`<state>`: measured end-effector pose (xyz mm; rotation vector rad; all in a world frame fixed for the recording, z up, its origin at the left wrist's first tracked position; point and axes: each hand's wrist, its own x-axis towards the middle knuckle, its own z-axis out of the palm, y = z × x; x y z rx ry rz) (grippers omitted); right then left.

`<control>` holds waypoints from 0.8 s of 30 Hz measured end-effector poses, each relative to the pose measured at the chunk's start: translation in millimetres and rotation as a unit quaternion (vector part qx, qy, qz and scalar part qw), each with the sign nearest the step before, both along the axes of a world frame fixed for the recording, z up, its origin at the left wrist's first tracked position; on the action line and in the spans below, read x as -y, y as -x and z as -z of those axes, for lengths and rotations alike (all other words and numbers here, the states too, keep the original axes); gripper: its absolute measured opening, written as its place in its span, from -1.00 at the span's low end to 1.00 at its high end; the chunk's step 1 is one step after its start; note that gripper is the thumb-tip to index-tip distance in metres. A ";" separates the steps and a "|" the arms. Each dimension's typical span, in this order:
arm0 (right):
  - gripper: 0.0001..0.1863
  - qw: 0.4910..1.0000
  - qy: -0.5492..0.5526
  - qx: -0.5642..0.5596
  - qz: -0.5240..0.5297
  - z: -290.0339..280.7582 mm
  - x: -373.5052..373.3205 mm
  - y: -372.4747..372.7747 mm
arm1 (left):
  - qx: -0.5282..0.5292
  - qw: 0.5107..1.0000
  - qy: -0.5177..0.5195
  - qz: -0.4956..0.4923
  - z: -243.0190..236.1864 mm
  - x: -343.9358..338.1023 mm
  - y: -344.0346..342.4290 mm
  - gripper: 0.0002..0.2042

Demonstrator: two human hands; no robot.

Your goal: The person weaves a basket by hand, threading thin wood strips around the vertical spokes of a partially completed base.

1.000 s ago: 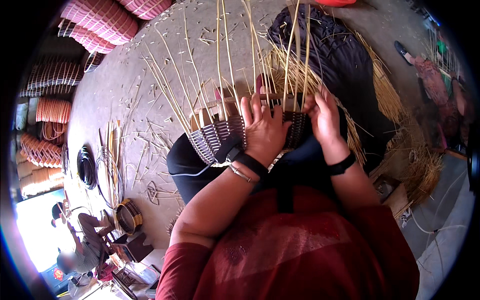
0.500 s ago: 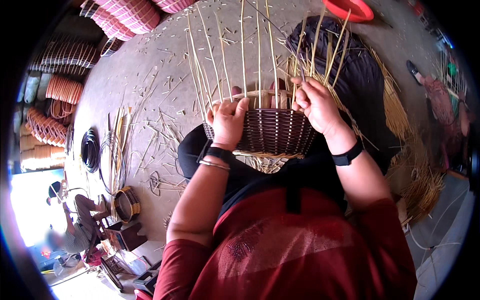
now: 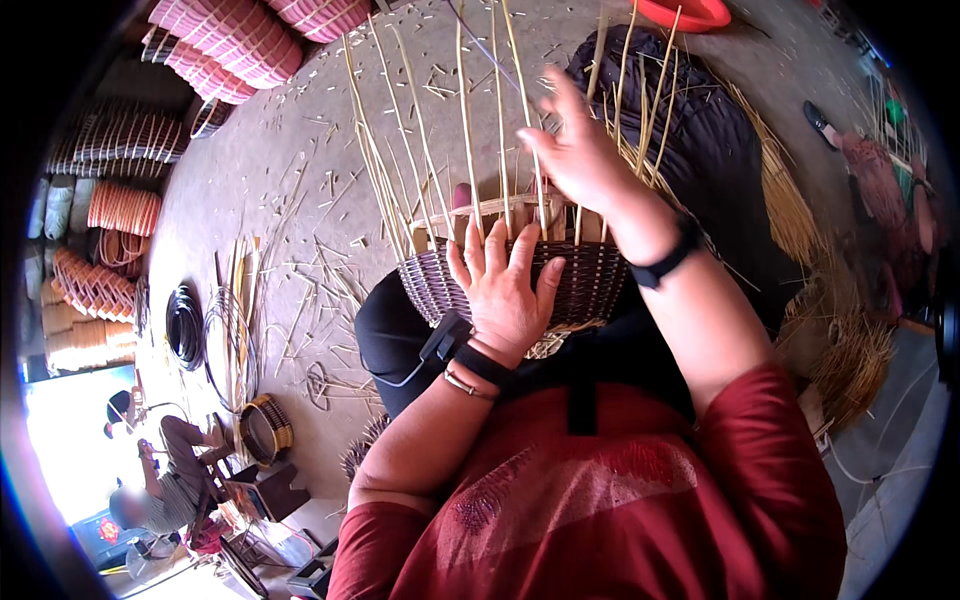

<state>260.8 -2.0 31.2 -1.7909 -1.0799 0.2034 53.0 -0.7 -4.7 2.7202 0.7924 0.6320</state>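
A half-woven basket (image 3: pixel 592 285) of dark brown strands rests across my lap, with tall pale upright stakes (image 3: pixel 465 120) rising from its far edge. My left hand (image 3: pixel 505 295) lies with fingers spread against the woven wall, fingertips up at the rim among the stakes. Above the basket's right side, my right hand (image 3: pixel 588 165) is lifted, thumb and fingers apart. A thin dark strand (image 3: pixel 490 50) slants down toward its fingertips; I see no grip on it. Just beyond the woven edge shows a light curved band (image 3: pixel 490 207).
Dark cloth (image 3: pixel 690 140) covers a bundle of straw-coloured stakes at the right, near a red basin (image 3: pixel 688 12). At left are stacked pink baskets (image 3: pixel 235 50), a black coil (image 3: pixel 184 325) and a small basket (image 3: pixel 265 430). People sit at lower left (image 3: pixel 170 495) and far right (image 3: pixel 880 190).
My left hand has slid right from the rim and flattened with fingers spread. My right hand has opened from a pinch and moved up and left. The view has shifted slightly.
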 end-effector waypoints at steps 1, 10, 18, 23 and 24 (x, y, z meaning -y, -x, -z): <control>-0.21 0.973 -0.033 -0.230 -0.009 -32.4 24.4 12.4 | 0.006 1.000 0.003 -0.007 2.0 -1.7 2.8 -0.43; -0.72 0.923 -0.180 -0.324 0.099 27.1 92.3 -9.4 | -0.047 0.994 -0.045 0.088 -24.9 18.4 -47.1 -0.44; -0.36 0.975 -0.071 -0.182 0.105 11.5 75.2 -15.6 | -0.004 0.994 -0.026 0.109 -22.1 11.3 -55.2 -0.61; -0.59 0.791 -0.203 -0.540 0.204 6.2 150.7 17.9 | -0.124 0.991 -0.013 0.050 -34.1 17.6 -99.1 -0.66; -0.60 0.816 -0.232 -0.502 0.167 -0.7 148.9 17.7 | -0.108 0.992 -0.009 0.068 -30.2 15.0 -100.0 -0.53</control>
